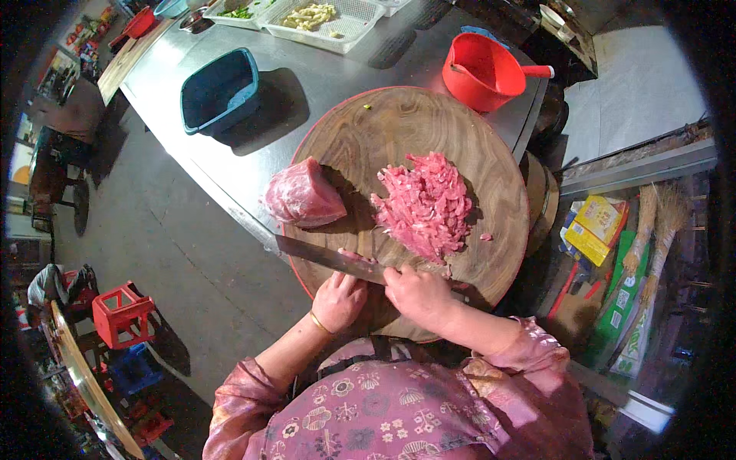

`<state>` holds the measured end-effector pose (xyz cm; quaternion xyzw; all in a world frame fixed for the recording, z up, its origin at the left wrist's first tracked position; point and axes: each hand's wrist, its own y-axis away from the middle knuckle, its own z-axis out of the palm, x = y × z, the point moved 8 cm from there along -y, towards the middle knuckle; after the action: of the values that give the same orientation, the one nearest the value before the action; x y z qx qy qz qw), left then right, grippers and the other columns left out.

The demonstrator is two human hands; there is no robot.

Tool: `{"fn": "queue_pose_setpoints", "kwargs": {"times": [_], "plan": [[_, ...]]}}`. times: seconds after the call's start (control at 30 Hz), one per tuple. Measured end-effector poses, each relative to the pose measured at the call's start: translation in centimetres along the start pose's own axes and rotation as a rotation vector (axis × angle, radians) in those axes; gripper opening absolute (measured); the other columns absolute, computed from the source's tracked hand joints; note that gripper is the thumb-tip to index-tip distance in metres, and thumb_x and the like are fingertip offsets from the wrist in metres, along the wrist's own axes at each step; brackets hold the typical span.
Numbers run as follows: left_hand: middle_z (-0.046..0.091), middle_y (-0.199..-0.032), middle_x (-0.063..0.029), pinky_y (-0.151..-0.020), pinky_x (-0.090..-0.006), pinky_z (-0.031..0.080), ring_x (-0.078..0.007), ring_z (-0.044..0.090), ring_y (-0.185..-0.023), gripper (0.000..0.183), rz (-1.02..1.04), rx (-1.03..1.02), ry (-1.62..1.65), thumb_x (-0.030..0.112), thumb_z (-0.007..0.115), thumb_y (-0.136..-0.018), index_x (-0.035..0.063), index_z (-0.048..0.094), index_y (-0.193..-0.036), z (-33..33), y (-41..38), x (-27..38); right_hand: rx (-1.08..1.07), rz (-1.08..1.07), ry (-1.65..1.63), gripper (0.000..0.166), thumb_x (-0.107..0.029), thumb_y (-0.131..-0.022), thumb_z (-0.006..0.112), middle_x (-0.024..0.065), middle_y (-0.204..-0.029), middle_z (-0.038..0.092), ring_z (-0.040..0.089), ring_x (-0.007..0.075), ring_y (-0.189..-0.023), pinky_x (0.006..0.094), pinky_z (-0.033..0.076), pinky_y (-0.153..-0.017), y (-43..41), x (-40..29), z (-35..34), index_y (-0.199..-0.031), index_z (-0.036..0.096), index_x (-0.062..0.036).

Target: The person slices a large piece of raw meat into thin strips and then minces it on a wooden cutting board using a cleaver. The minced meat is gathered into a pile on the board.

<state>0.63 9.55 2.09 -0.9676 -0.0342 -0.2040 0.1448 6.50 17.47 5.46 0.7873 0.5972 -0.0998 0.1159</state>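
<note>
My right hand [420, 293] grips the handle end of a broad kitchen knife [328, 257], whose long blade points left across the near side of a round wooden chopping board [402, 121]. Close against the blade's near side is my left hand [340, 302], fingers bent and their tips partly hidden by the knife. Small strips of raw meat [357, 255] show just beyond the blade. A heap of shredded raw meat [428, 207] lies at the middle right of the board. On its left edge sits a large uncut piece of raw meat [305, 194].
A dark blue plastic basin [218, 92] and a red plastic ladle [486, 72] stand on the steel table [351, 72] beyond the board. White mesh baskets [356, 29] with cut food are at the back. A red stool [123, 314] is left; brooms [655, 247] are right.
</note>
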Motion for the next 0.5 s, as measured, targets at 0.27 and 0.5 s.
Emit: {"fn": "queue_pose_setpoints", "kwargs": {"times": [0.27, 0.5], "plan": [[0.048, -0.113, -0.0167, -0.088, -0.0359, 0.044, -0.0315, 0.049, -0.103, 0.039, 0.018, 0.042, 0.013, 0.015, 0.054, -0.073, -0.0015, 0.054, -0.108, -0.8, 0.1, 0.0, -0.098, 0.345, -0.148, 0.016, -0.019, -0.081, 0.054, 0.0172, -0.060, 0.057, 0.058, 0.0366, -0.057, 0.0462, 0.047, -0.051, 8.7, 7.5, -3.0, -0.076, 0.051, -0.0042], [0.053, -0.101, -0.0116, -0.080, -0.0361, 0.047, -0.0312, 0.050, -0.097, 0.032, 0.030, 0.048, -0.014, 0.013, 0.060, -0.066, 0.0043, 0.060, -0.098, -0.2, 1.3, -0.1, -0.256, 0.198, 0.035, 0.014, -0.019, -0.080, 0.055, 0.0156, -0.071, 0.059, 0.061, 0.0334, -0.061, 0.0427, 0.050, -0.052, 7.9, 3.7, -4.5, -0.081, 0.050, -0.0053]]}}
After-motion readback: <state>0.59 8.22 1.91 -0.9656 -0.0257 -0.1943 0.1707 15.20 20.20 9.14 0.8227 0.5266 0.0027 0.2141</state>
